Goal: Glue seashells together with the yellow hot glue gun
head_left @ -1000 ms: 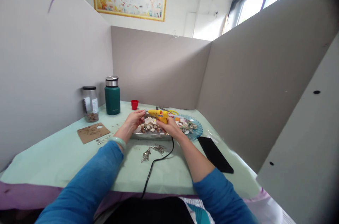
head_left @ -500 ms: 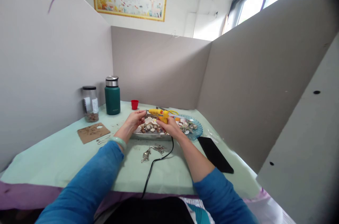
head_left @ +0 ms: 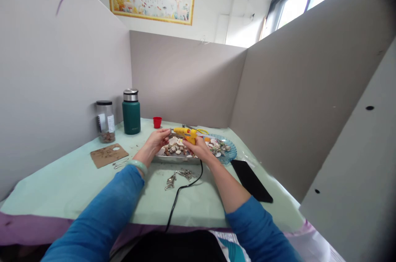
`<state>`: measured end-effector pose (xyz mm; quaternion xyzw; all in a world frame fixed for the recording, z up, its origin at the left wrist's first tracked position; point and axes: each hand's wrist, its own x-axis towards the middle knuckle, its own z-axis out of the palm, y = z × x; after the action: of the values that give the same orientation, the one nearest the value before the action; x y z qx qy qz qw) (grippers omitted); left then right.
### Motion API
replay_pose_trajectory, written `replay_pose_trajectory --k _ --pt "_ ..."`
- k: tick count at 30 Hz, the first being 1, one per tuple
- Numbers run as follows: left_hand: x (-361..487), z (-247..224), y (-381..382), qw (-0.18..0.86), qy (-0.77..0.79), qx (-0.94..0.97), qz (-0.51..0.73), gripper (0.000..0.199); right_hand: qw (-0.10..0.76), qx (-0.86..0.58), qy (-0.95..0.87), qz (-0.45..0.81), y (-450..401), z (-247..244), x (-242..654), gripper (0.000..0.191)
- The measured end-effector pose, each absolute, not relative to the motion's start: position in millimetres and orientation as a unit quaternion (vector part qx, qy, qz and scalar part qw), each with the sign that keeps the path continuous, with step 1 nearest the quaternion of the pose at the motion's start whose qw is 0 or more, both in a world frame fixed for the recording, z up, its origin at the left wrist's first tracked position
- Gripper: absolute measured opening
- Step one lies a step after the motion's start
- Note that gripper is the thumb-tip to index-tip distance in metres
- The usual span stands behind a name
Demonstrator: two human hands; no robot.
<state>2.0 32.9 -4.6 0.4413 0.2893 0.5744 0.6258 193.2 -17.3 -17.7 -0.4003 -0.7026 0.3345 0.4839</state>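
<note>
My right hand (head_left: 199,147) is wrapped round the handle of a yellow glue gun (head_left: 185,133), whose nozzle points left. Close to that nozzle, my left hand (head_left: 157,140) pinches something small that I cannot make out. Both hands are over a metal tray (head_left: 177,159) of seashells (head_left: 176,146). A black cord (head_left: 177,198) runs from the glue gun down to the table's front edge. Several small metal clips (head_left: 179,177) lie on the table in front of the tray.
A blue glass plate (head_left: 232,154) of shell pieces stands right of the tray, near a black flat slab (head_left: 252,180). Leftward are brown cardboard (head_left: 107,155), a jar (head_left: 105,121) and a green flask (head_left: 131,117). A red cup (head_left: 157,122) stands behind. Partitions enclose the table.
Almost nothing differs. Both hands and the glue gun keep the same place, with the nozzle still close to my left fingertips.
</note>
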Motion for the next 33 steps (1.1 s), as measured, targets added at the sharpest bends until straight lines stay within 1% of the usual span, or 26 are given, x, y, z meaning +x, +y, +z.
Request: replay_pose_trajectory --k 12,24,33 --pt "1.4 -7.2 36.8 0.627 0.288 0.447 0.569 0.018 0.480 -0.404 -0.702 0.336 -18.9 -15.8 193.1 0.030" --pt "3.1 -4.5 33.7 0.633 0.286 0.435 0.573 0.010 0.481 -0.398 -0.705 0.336 -19.3 -15.4 192.9 0.030" --pt "1.7 -5.6 35.0 0.645 0.280 0.443 0.557 0.013 0.487 -0.395 -0.704 0.334 -21.9 -13.5 192.6 0.028"
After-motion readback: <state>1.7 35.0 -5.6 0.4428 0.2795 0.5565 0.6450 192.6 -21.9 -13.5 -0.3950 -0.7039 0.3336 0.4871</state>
